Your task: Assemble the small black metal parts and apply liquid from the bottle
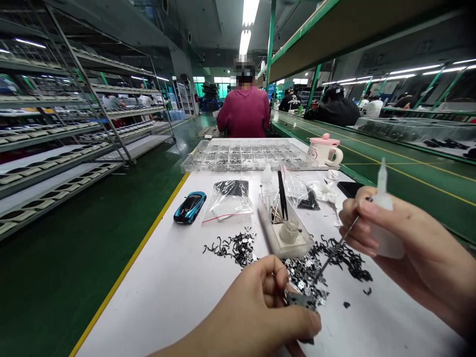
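Seemingly, the left hand (253,307) pinches a dark part (301,301); the right hand (412,243) grips a pick (336,250) and bottle (385,228).

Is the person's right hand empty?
No, the right hand grips a white squeeze bottle and a thin metal pick between its fingers.

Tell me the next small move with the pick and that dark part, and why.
Probably bring the tip of the thin metal pick in your right hand to the small dark part in your left hand. The tip already angles toward it, and your left fingers hold the part up beside the scattered black pieces.
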Motion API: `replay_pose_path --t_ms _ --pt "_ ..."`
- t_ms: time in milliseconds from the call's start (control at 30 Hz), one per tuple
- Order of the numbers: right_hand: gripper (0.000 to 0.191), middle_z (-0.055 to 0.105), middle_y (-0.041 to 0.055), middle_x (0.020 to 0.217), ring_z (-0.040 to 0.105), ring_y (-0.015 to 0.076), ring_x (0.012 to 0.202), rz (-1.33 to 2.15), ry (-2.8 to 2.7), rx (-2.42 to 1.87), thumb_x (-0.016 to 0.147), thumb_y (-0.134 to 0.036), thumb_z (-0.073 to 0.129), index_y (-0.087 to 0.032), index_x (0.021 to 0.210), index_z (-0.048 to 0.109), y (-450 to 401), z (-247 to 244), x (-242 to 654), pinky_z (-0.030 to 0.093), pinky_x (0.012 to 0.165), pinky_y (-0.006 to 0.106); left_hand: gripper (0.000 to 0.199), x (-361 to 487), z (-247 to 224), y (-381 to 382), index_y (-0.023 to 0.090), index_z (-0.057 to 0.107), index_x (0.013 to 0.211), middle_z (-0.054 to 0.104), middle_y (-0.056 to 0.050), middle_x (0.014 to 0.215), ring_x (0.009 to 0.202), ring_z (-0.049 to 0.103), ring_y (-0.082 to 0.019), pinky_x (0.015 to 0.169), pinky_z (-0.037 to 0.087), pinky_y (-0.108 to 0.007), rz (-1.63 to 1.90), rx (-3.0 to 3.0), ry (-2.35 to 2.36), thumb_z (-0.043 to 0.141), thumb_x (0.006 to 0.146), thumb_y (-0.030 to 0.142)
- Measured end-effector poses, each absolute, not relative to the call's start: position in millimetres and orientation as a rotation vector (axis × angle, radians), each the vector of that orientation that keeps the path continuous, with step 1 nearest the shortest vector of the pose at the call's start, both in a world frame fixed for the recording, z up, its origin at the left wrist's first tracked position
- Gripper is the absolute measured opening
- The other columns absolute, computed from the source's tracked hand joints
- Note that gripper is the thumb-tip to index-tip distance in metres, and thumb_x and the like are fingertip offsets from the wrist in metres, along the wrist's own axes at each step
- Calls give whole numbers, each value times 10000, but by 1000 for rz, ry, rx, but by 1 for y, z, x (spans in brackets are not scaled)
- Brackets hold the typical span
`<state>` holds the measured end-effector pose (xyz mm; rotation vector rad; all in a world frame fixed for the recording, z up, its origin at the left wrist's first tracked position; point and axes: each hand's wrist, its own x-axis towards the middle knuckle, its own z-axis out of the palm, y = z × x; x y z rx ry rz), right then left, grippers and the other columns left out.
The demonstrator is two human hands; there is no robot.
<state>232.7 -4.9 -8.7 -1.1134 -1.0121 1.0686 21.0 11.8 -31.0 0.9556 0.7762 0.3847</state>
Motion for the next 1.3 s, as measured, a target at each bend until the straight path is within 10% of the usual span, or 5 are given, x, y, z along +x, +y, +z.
replay_pose_path --t_ms 1300 --pt "290 430 -30 532 352 102 491 1176 -976 -1147 763 -419 717 -225 666 524 -6 -10 231 354 444 202 430 22 -35 16 216 322 758 579 24 726 564 548 -105 442 434 -174 361 999 752 731 624 188"
